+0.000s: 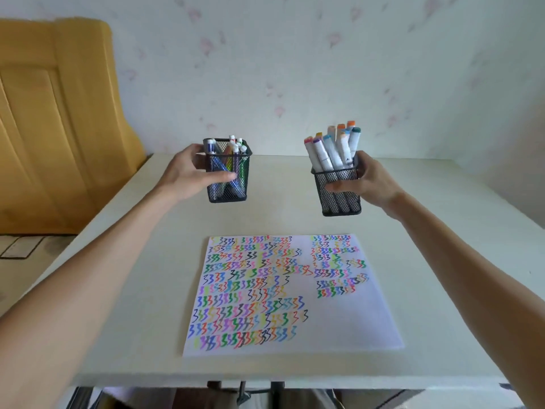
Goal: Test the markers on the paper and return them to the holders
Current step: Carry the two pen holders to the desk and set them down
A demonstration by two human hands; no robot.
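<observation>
A white sheet of paper point(339, 320) lies at the table's front middle, covered with many coloured squiggles. Behind it stand two black mesh holders. My left hand point(188, 172) grips the left holder point(228, 184), which is full of thin markers with white caps. My right hand point(368, 184) grips the right holder point(339, 193); thick white markers point(330, 149) with coloured caps stick out of its top. This holder looks tilted towards me, and I cannot tell whether it rests on the table.
The pale table point(132, 261) meets a flowered wall at the back. A yellow wooden panel point(53, 122) leans at the far left beside the table. The table's front edge runs just below the paper.
</observation>
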